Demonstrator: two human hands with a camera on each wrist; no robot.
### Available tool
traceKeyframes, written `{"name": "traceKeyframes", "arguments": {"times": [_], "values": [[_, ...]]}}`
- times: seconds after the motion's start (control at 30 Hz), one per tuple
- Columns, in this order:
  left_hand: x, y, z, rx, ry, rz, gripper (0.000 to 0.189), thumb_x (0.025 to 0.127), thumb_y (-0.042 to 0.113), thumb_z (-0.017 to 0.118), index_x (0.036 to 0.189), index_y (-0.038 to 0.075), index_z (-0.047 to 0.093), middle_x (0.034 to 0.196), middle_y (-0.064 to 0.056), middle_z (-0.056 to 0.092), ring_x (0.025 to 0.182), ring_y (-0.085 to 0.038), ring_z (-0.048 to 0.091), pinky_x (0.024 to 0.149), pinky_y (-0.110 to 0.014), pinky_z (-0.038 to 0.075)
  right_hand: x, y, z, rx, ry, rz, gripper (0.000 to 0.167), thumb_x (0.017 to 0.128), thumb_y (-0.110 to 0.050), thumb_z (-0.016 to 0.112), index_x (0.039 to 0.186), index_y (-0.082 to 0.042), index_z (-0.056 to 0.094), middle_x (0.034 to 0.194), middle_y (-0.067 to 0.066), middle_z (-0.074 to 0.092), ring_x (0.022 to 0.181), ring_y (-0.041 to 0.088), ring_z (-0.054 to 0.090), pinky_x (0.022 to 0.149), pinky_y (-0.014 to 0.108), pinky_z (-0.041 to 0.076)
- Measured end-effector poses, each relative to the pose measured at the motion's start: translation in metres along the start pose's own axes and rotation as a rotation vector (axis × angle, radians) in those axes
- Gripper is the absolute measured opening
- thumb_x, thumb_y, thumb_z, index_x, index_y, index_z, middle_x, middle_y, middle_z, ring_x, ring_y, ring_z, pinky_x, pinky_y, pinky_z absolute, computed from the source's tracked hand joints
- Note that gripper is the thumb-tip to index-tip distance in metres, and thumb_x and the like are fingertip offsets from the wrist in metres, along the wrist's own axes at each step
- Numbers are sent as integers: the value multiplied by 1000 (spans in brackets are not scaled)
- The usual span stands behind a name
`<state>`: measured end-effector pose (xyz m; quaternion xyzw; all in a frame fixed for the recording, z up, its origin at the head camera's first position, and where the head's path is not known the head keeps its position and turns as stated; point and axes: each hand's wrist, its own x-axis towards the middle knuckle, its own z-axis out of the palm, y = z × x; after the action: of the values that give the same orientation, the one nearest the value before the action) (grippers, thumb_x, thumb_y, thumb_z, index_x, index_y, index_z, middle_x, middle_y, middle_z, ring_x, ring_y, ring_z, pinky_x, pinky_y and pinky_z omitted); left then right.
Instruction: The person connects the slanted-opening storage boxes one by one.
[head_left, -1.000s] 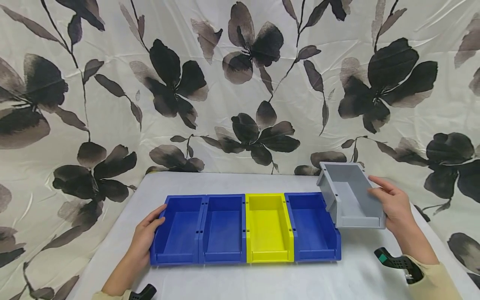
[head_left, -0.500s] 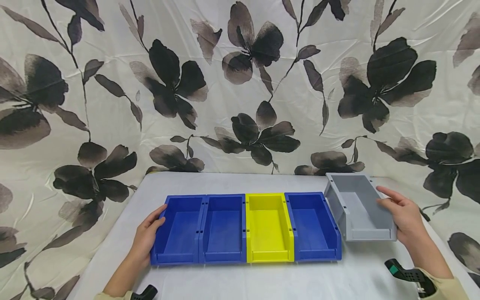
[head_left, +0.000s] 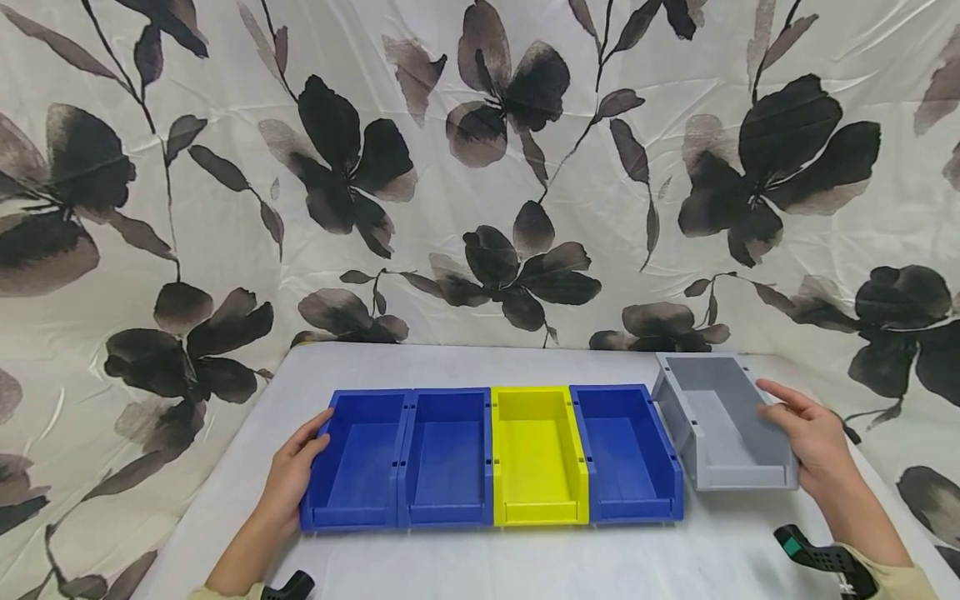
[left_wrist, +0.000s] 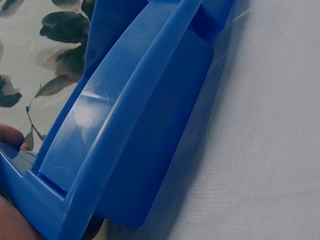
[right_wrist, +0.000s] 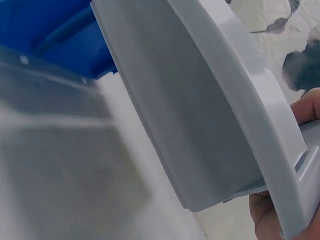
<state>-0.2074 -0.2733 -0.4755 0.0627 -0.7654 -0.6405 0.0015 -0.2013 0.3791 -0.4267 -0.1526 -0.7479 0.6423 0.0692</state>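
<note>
My right hand (head_left: 821, 442) grips the right wall of a grey plastic storage bin (head_left: 731, 425), thumb on the inner side. That bin stands just right of the last blue bin (head_left: 626, 454), its left wall close to it; whether its base touches the table I cannot tell. In the right wrist view, the grey bin's wall (right_wrist: 200, 100) fills the middle. At the row's other end, my left hand (head_left: 288, 475) holds the outer wall of the leftmost blue bin (head_left: 360, 467), whose side (left_wrist: 150, 135) shows large in the left wrist view. All the bins are empty.
A second blue bin (head_left: 448, 454) and a yellow bin (head_left: 538, 454) fill the middle of the row, side by side. They stand on a white-covered table (head_left: 465, 567). A floral curtain (head_left: 480, 192) hangs behind the table's back edge. Both wrists wear black straps.
My right hand has brought the grey bin rightward and down, from overlapping the right blue bin's edge to beside it. The left hand and the row of bins stay put.
</note>
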Motion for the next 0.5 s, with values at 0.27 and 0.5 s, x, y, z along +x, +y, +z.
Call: {"name": "traceKeyframes", "arguments": {"times": [0.27, 0.5], "values": [[0, 1, 0, 0, 10, 0, 52, 103, 31, 47, 151, 14, 35, 160, -7, 18, 147, -25, 9, 116, -48, 9, 1, 1, 0, 27, 1, -16, 41, 92, -19, 69, 131, -29, 63, 101, -13, 53, 93, 8, 47, 64, 15, 42], [0, -1, 1, -3, 15, -7, 51, 104, 30, 47, 151, 14, 36, 160, -6, 19, 146, -25, 10, 116, -47, 9, 0, 3, -2, 81, -7, -17, 38, 90, -16, 70, 126, -28, 67, 96, -11, 55, 89, 8, 49, 62, 15, 44]]}}
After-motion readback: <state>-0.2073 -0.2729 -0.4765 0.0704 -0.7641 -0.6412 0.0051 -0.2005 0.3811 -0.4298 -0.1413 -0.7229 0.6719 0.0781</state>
